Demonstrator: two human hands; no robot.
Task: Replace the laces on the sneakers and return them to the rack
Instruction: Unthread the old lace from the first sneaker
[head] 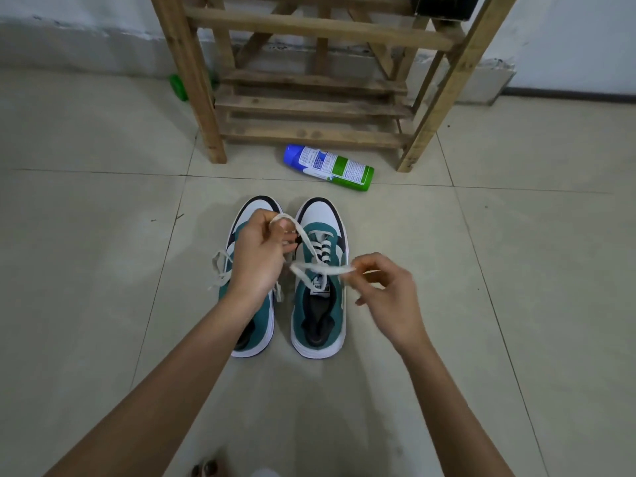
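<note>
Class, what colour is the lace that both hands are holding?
The lace is off-white, clearest in the head view.

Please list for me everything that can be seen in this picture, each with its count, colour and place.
sneakers: 2, teal, white and black, side by side on the floor, toes toward the rack
laces: 2, off-white, one per sneaker; the right one lifted, the left one hanging loose
rack: 1, bare wood, behind the sneakers, by the wall
spray can: 1, white and green, blue cap, lying on the floor before the rack
green object: 1, behind the rack's left leg, partly hidden
black object: 1, on the rack, top right, cut off
floor: pale tiles
left hand: pinches the right sneaker's lace
right hand: pinches the same lace
</note>
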